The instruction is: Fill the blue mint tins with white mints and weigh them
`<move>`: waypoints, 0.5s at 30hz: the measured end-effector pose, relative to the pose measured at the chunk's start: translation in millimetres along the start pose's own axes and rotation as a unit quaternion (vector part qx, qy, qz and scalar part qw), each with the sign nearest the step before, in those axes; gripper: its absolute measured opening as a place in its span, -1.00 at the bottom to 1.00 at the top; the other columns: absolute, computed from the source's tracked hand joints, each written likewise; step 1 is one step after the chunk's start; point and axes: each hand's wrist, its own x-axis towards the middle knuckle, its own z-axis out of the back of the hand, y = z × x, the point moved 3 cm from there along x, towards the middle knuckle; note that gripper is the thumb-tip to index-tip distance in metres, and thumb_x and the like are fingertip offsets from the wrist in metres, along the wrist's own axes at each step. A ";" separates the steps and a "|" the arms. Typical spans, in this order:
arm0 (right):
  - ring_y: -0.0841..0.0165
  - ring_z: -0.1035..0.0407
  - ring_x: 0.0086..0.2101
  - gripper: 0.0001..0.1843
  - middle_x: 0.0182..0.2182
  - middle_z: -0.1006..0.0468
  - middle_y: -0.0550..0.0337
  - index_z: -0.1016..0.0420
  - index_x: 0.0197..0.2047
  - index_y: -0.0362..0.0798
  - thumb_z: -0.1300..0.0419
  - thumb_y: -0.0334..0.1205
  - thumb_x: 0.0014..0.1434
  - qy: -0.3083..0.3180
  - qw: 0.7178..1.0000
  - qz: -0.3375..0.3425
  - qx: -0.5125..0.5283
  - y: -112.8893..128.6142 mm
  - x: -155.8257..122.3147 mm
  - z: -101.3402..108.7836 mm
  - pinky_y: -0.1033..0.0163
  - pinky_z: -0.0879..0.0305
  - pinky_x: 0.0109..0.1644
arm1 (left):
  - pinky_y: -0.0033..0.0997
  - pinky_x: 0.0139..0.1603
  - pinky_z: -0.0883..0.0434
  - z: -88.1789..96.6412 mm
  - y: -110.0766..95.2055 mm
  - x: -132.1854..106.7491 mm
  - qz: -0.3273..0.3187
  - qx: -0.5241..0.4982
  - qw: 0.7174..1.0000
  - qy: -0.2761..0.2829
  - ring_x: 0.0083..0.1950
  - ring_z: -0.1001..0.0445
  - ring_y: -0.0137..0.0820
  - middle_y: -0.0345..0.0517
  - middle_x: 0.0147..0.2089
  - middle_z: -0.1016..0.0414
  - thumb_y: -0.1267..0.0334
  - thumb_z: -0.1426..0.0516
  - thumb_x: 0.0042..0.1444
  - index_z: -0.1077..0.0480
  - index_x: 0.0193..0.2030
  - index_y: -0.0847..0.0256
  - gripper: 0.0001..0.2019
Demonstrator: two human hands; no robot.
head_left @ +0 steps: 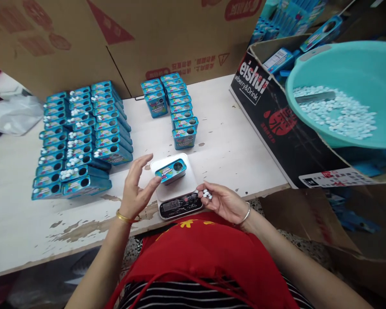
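Observation:
A small white digital scale [161,195] lies at the table's front edge, its display lit. On its plate stands a blue candy tin [170,171] with a dark round hole in the top. My left hand [137,186] is open at the tin's left side, thumb and fingers apart, the thumb close to the tin's near corner. To the right of the scale, my right hand [223,199] is closed around several small white candies [207,194], which show at its curled fingers.
Rows of blue tins [80,141] fill the left, some with white candies on top. More tins [183,111] stand behind the scale. At right, a turquoise basin [337,56] of white candies with a metal scoop [315,98] rests on a black carton [260,107]. Large cardboard [180,25] stands behind.

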 end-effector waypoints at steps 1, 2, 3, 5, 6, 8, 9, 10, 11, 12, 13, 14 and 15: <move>0.57 -0.32 -0.49 -0.80 -0.46 -0.46 0.19 -0.52 -0.29 -0.19 -0.28 -0.18 0.15 -0.009 1.000 0.010 0.000 2.0 -1.3 4.9 0.51 -0.17 -0.57 | -0.05 0.27 -0.24 -1.9 4.8 -0.7 0.005 -0.014 1.000 0.006 0.24 -0.30 -0.19 0.04 0.20 -0.35 0.01 -0.10 0.20 -0.26 0.21 0.13 -0.52; 0.57 -0.33 -0.49 -0.80 -0.46 -0.46 0.20 -0.53 -0.29 -0.19 -0.29 -0.19 0.14 -0.015 1.000 0.017 0.000 3.8 -2.5 8.8 0.50 -0.19 -0.54 | -0.05 0.27 -0.24 -3.9 8.1 -1.5 0.009 -0.026 1.000 0.010 0.23 -0.30 -0.19 0.04 0.20 -0.35 -0.01 -0.09 0.20 -0.26 0.21 0.14 -0.51; 0.57 -0.33 -0.48 -0.80 -0.45 -0.46 0.20 -0.53 -0.29 -0.18 -0.29 -0.19 0.13 -0.020 1.000 0.024 0.000 5.4 -3.6 11.5 0.50 -0.23 -0.51 | -0.04 0.26 -0.24 -5.8 10.2 -2.3 0.011 -0.037 0.999 0.014 0.23 -0.30 -0.18 0.05 0.20 -0.35 -0.04 -0.09 0.20 -0.26 0.21 0.14 -0.50; 0.56 -0.34 -0.47 -0.81 -0.44 -0.46 0.20 -0.54 -0.29 -0.17 -0.30 -0.19 0.12 -0.027 0.999 0.033 -0.001 8.1 -5.6 14.1 0.48 -0.28 -0.45 | -0.03 0.26 -0.23 -8.5 12.0 -3.5 0.013 -0.051 0.998 0.018 0.23 -0.30 -0.17 0.06 0.20 -0.36 -0.09 -0.06 0.20 -0.27 0.22 0.14 -0.47; 0.56 -0.34 -0.47 -0.81 -0.44 -0.46 0.20 -0.54 -0.28 -0.17 -0.31 -0.20 0.11 -0.030 0.999 0.036 -0.002 9.2 -6.3 14.4 0.48 -0.29 -0.44 | -0.02 0.26 -0.23 -9.3 12.2 -3.8 0.014 -0.056 0.998 0.020 0.23 -0.30 -0.16 0.06 0.19 -0.36 -0.12 -0.05 0.19 -0.27 0.22 0.14 -0.46; 0.55 -0.34 -0.48 -0.80 -0.44 -0.46 0.20 -0.54 -0.28 -0.17 -0.33 -0.19 0.09 -0.033 0.999 0.040 -0.005 10.8 -7.0 14.1 0.47 -0.27 -0.48 | 0.00 0.26 -0.22 -9.8 12.4 -4.1 0.014 -0.062 0.998 0.027 0.23 -0.30 -0.15 0.07 0.19 -0.36 -0.16 -0.03 0.19 -0.27 0.22 0.14 -0.43; 0.55 -0.34 -0.49 -0.80 -0.44 -0.46 0.20 -0.55 -0.29 -0.17 -0.33 -0.19 0.08 -0.034 0.999 0.042 -0.006 11.2 -6.9 13.7 0.47 -0.25 -0.50 | 0.01 0.27 -0.22 -10.0 12.5 -4.3 0.012 -0.066 0.997 0.030 0.24 -0.29 -0.14 0.07 0.20 -0.36 -0.17 -0.04 0.18 -0.27 0.22 0.13 -0.42; 0.54 -0.34 -0.49 -0.79 -0.45 -0.46 0.21 -0.55 -0.29 -0.17 -0.34 -0.19 0.07 -0.034 0.998 0.044 -0.008 11.2 -6.3 13.2 0.47 -0.24 -0.51 | 0.02 0.27 -0.22 -10.5 12.7 -4.6 0.010 -0.069 0.997 0.035 0.24 -0.29 -0.13 0.07 0.20 -0.35 -0.19 -0.06 0.15 -0.26 0.22 0.13 -0.40; 0.54 -0.33 -0.49 -0.79 -0.45 -0.47 0.21 -0.54 -0.29 -0.17 -0.34 -0.19 0.07 -0.032 0.998 0.046 -0.011 11.0 -5.4 12.5 0.47 -0.24 -0.52 | 0.02 0.27 -0.22 -11.6 13.2 -5.0 0.009 -0.073 0.997 0.040 0.25 -0.29 -0.13 0.07 0.21 -0.35 -0.20 -0.09 0.12 -0.26 0.23 0.12 -0.37; 0.54 -0.33 -0.50 -0.79 -0.46 -0.46 0.22 -0.54 -0.30 -0.17 -0.34 -0.19 0.07 -0.030 0.998 0.049 -0.013 10.3 -4.0 11.6 0.48 -0.23 -0.53 | 0.02 0.28 -0.22 -13.6 14.1 -5.5 0.011 -0.074 0.996 0.044 0.25 -0.28 -0.12 0.07 0.22 -0.34 -0.19 -0.14 0.07 -0.24 0.24 0.12 -0.34; 0.54 -0.33 -0.50 -0.79 -0.46 -0.46 0.22 -0.54 -0.30 -0.17 -0.34 -0.18 0.07 -0.026 0.998 0.051 -0.016 9.3 -2.1 10.4 0.48 -0.23 -0.54 | 0.02 0.28 -0.22 -16.7 15.5 -5.9 0.016 -0.074 0.996 0.048 0.25 -0.29 -0.11 0.07 0.22 -0.34 -0.17 -0.20 0.03 -0.22 0.25 0.11 -0.30; 0.54 -0.34 -0.51 -0.78 -0.47 -0.47 0.21 -0.54 -0.29 -0.18 -0.33 -0.18 0.08 -0.022 0.998 0.052 -0.018 7.9 0.3 8.6 0.48 -0.23 -0.54 | 0.01 0.27 -0.24 -20.8 17.3 -6.2 0.025 -0.073 0.996 0.051 0.25 -0.30 -0.12 0.06 0.22 -0.34 -0.13 -0.24 -0.01 -0.21 0.25 0.10 -0.28; 0.54 -0.34 -0.51 -0.77 -0.47 -0.47 0.21 -0.53 -0.29 -0.19 -0.33 -0.17 0.09 -0.018 0.998 0.050 -0.020 6.1 3.0 6.3 0.48 -0.22 -0.55 | -0.01 0.26 -0.27 -25.6 19.3 -6.1 0.036 -0.071 0.995 0.052 0.23 -0.33 -0.13 0.06 0.20 -0.36 -0.09 -0.27 -0.02 -0.21 0.25 0.10 -0.28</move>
